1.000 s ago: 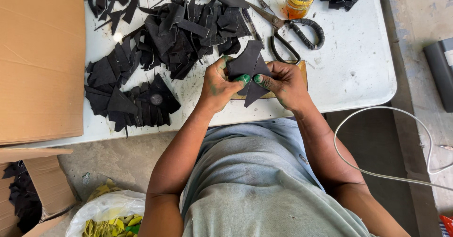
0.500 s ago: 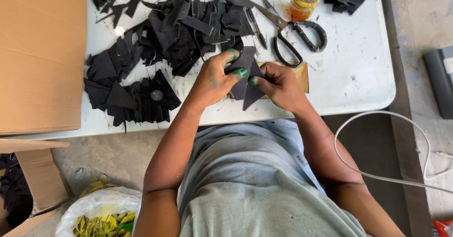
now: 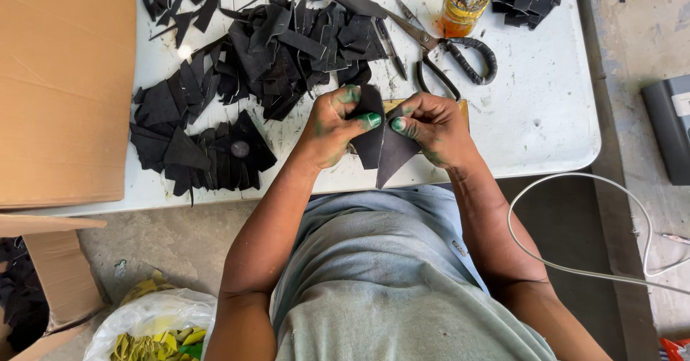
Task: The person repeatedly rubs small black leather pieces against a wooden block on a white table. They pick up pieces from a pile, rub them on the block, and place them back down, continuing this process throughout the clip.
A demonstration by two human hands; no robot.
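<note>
Black leather piece [image 3: 381, 149]: held above the near edge of the table [image 3: 546, 127], folded or doubled, its pointed tip hanging toward the person. Left hand [image 3: 334, 127] pinches its left side, thumb pressed on the face. Right hand [image 3: 431, 127] pinches its right side, thumb likewise on the face. Both hands carry green stains. A flat tan board [image 3: 431, 104] lies under the right hand.

Progress, as a judgement: an ordered stack of cut pieces [image 3: 201, 153] lies at near left, suggesting finished work; a loose heap of scraps [image 3: 287, 52] beyond the hands suggests much is left.

Scissors [image 3: 449, 56] and a small amber jar [image 3: 463, 5] lie far right. A cardboard box [image 3: 65, 88] stands at left.
</note>
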